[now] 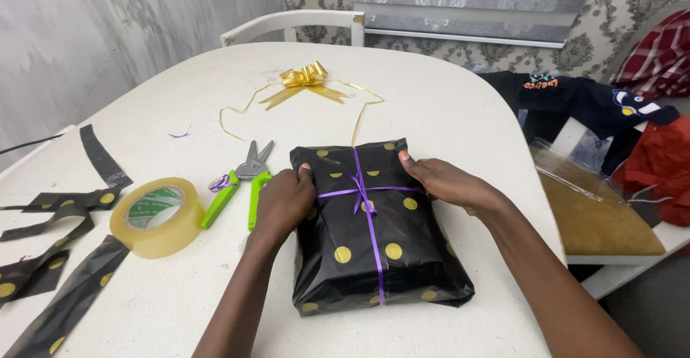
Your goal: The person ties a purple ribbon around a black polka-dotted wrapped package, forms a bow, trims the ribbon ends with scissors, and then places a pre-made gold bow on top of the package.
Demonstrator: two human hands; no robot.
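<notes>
Left hand (285, 198): fingers curled on the left edge of the wrapped parcel (374, 228), pinching the purple ribbon (357, 189); fingertips partly hidden. Right hand (447, 180): fingers flat on the parcel's right upper edge, thumb on top. Parcel in black paper with gold dots, mid-desk toward the near edge, long axis running near-to-far. Contents hidden. Beside the left hand: green-handled scissors (241, 185), tape roll (156, 216). Gold bow (305, 79) toward the desk's (445, 106) far edge.
</notes>
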